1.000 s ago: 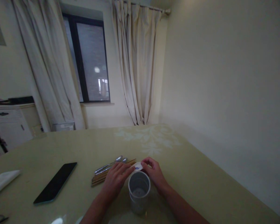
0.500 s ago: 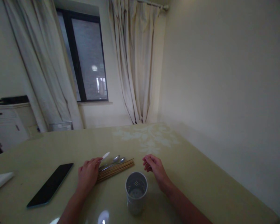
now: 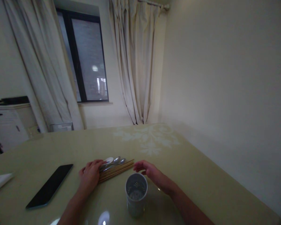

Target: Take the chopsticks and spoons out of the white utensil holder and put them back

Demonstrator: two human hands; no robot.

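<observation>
My left hand (image 3: 91, 174) is closed at the handle end of a white spoon (image 3: 109, 160), whose bowl lies low beside two metal spoons (image 3: 117, 159). Under and beside those fingers runs a bundle of wooden chopsticks (image 3: 115, 172) lying on the table, its left end partly hidden by the hand. My right hand (image 3: 148, 168) is open and holds nothing, fingers reaching left near the right ends of the chopsticks. Just in front of it stands a grey cylindrical utensil holder (image 3: 136, 200), upright, with small holes in its wall and nothing visible inside.
A dark tablet or phone (image 3: 50, 186) lies on the table (image 3: 215, 193) to the left. Farther left is a white object (image 3: 1, 182), cut by the frame edge. A wall (image 3: 224, 93) borders the table's right side; curtains (image 3: 138, 62) and a window (image 3: 89, 56) are behind.
The white spoon has gone from raised and tilted to lying lower by the metal spoons. My right hand has moved left toward the chopstick ends, and its curled fingers have opened.
</observation>
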